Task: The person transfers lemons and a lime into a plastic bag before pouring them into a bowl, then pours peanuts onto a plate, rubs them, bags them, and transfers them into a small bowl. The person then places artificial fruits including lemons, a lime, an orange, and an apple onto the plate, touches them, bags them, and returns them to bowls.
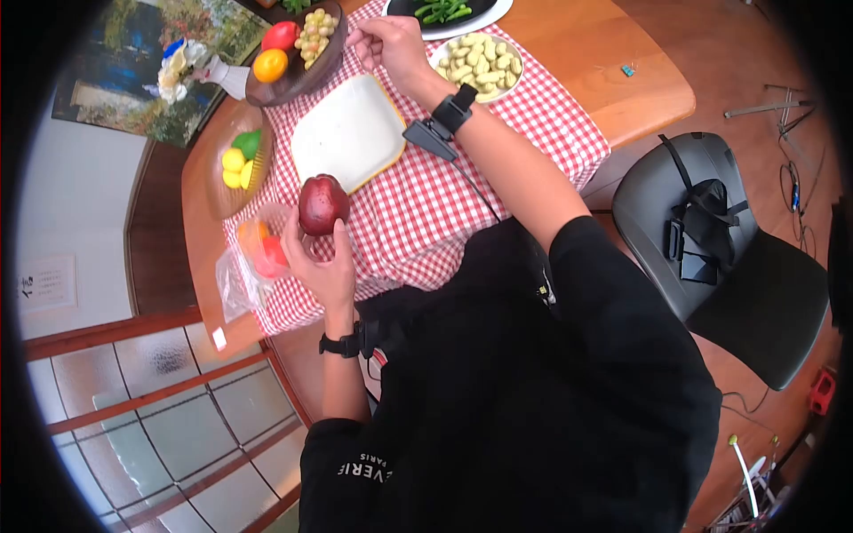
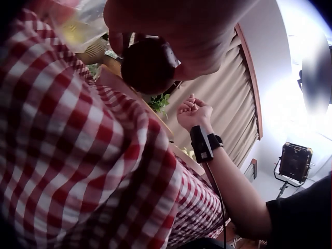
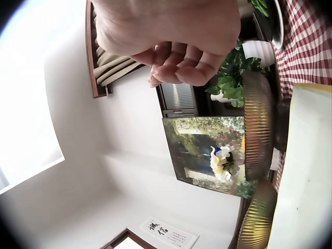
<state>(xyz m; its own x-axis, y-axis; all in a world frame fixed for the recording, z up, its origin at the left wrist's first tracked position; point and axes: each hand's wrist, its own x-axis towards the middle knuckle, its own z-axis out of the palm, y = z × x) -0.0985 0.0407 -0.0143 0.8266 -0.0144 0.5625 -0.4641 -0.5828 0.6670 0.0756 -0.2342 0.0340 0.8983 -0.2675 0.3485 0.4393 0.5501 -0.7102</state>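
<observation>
My left hand (image 1: 322,272) holds a dark red, apple-like fruit (image 1: 322,205) between thumb and fingers, beside the near-left corner of a white tray (image 1: 347,131) with a yellow edge. In the left wrist view the same fruit (image 2: 149,65) sits in the fingers of that hand (image 2: 181,26). Raised between the fruit bowl and a plate of green-yellow pods (image 1: 480,66) is my right hand (image 1: 391,49). Its fingers hang loosely curled with nothing in them, as the right wrist view of that hand (image 3: 171,31) also shows.
A dark bowl (image 1: 306,88) holds grapes, an orange and a red fruit. Lemons and a green fruit lie in a ribbed bowl (image 1: 218,189). A clear bag (image 1: 235,286) with fruit lies by my left hand. Green vegetables (image 1: 442,10) are on a far dish; a black chair (image 1: 653,191) stands right.
</observation>
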